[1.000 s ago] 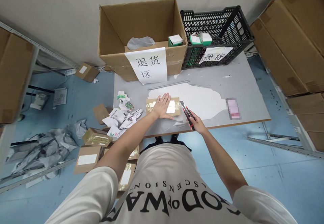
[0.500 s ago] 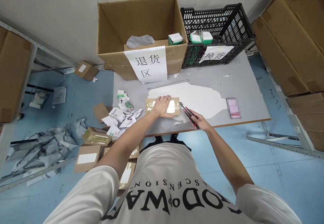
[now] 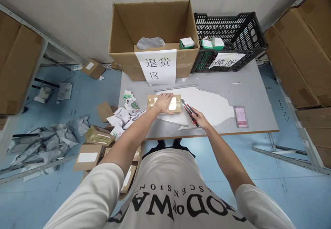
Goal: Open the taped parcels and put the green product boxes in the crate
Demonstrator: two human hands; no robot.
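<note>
A small cardboard box [image 3: 177, 99] with shiny tape and a white label lies on the table. My left hand [image 3: 164, 103] grips it across the top, with the thumb at its near side and the fingers toward the far side. In my right hand [image 3: 199, 117] is a red and black utility knife [image 3: 190, 111], held closed around the handle. Its tip points at the box's right end; whether it touches the cardboard I cannot tell. Under the knife lies a large white sheet [image 3: 214, 106]. Torn printed paper [image 3: 122, 115] is heaped left of the box.
At the table's back stand a large open carton [image 3: 124, 61] and a black plastic crate [image 3: 231, 20], with green-white boxes inside. A pink item [image 3: 241, 117], pixelated, lies right. Several cardboard boxes [image 3: 89, 156] and grey bags [image 3: 54, 139] occupy the floor at left. Shelves flank both sides.
The view has shifted a little. The box, under my left hand, has slid slightly left and away from me, and the knife has moved along with it.
</note>
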